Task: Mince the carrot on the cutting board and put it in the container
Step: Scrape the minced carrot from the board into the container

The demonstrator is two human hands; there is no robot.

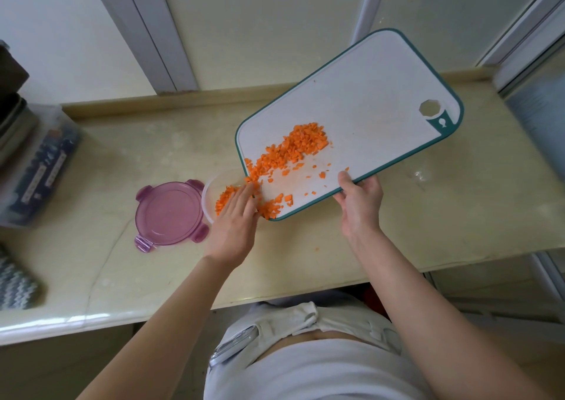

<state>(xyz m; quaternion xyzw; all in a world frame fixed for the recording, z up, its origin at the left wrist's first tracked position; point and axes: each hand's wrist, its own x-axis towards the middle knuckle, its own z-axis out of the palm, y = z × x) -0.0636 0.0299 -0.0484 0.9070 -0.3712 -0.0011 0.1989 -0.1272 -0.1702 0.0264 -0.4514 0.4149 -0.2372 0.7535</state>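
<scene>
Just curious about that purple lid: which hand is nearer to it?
Left. The left hand touches minced carrot just right of the purple lid; the right hand grips the cutting board edge, farther right.

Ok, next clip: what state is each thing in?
Cutting board: tilted over container, held by right hand.
Minced carrot: mostly on board, some in container.
Container: open, partly under board.
Lid: off, flat on counter.
Left hand: open, fingers on carrot.
</scene>
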